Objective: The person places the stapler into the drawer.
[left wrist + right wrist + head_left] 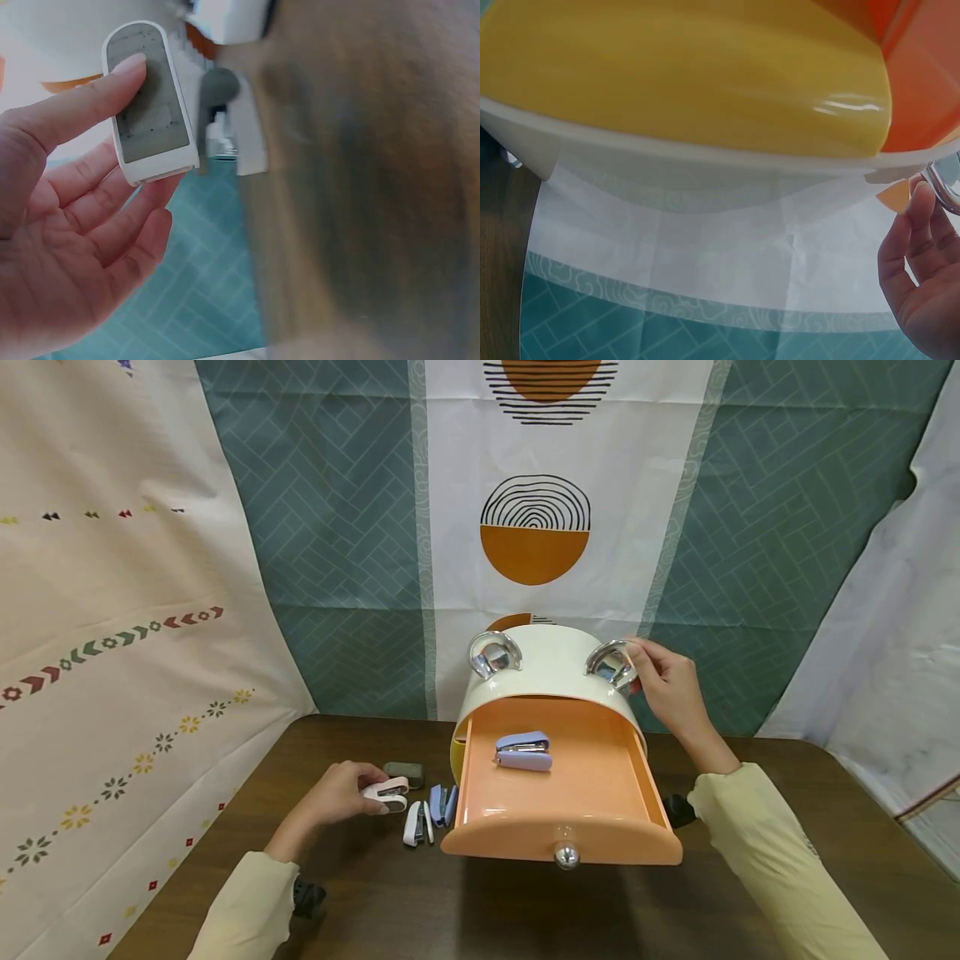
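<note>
With my left hand (339, 793) I pinch a pale pink-and-white stapler (387, 786) between thumb and fingers, left of the open orange drawer (592, 777). Just right of it and nearer lies a white stapler (412, 824), with a blue stapler (437, 807) beyond that on the right; a grey-green object (405, 770) sits on the far side. My right hand (670, 687) grips the right silver ring (600, 652) on top of the cream cabinet (558, 662). A lavender stapler (524, 762) rests inside the drawer, toward its left side.

Right fingers (922, 221) touch a chrome piece (949, 182) near a yellow panel (697, 79)
</note>
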`<state>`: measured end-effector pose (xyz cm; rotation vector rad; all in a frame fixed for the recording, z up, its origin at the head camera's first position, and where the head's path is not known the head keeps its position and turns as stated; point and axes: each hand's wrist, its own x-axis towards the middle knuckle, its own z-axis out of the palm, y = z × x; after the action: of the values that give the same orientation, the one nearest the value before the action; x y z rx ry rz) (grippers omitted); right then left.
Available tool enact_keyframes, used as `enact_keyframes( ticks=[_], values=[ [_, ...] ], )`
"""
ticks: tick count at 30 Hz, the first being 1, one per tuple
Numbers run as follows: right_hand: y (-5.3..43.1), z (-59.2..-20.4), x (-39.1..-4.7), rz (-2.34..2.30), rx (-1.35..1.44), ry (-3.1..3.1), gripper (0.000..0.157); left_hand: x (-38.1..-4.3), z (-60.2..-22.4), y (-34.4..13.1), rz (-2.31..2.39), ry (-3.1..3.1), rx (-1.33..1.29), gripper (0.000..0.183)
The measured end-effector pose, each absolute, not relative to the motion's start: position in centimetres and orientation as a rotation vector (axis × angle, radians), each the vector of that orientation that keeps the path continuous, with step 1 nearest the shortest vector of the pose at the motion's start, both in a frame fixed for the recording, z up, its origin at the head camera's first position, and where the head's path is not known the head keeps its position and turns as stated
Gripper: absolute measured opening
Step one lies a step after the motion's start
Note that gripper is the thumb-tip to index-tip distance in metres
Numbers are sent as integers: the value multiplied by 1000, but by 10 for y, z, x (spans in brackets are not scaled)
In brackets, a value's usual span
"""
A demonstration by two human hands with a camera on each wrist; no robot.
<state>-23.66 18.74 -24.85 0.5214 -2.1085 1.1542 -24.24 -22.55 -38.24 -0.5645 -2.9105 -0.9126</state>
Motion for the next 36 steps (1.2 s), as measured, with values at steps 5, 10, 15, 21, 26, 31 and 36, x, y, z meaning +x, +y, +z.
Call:
enact_keyframes(
  ticks=[5,10,15,21,26,31,36],
  values=[
    [187,-249,-236,1157,524,-2106,25,-236,-368,-226,-984,-2874,-549,36],
    [187,-248,-236,1165,525,-2105,25,-230,-354,-226,-1028,-2829,-526,40],
    [187,-249,-236,1163,528,-2106,25,-224,-341,-222,-1054,-2752,-542,41],
    [188,-249,-237,1157,529,-2104,26,-217,-326,-215,-1124,-2650,-595,40],
    [187,-249,-237,1159,521,-2108,26,-210,-314,-205,-1163,-2597,-617,41],
    [187,-249,-237,1155,516,-2107,25,-199,-300,-189,-1173,-2521,-636,39],
    [187,-249,-236,1153,513,-2105,25,-188,-287,-169,-1215,-2444,-690,39]
  ],
)
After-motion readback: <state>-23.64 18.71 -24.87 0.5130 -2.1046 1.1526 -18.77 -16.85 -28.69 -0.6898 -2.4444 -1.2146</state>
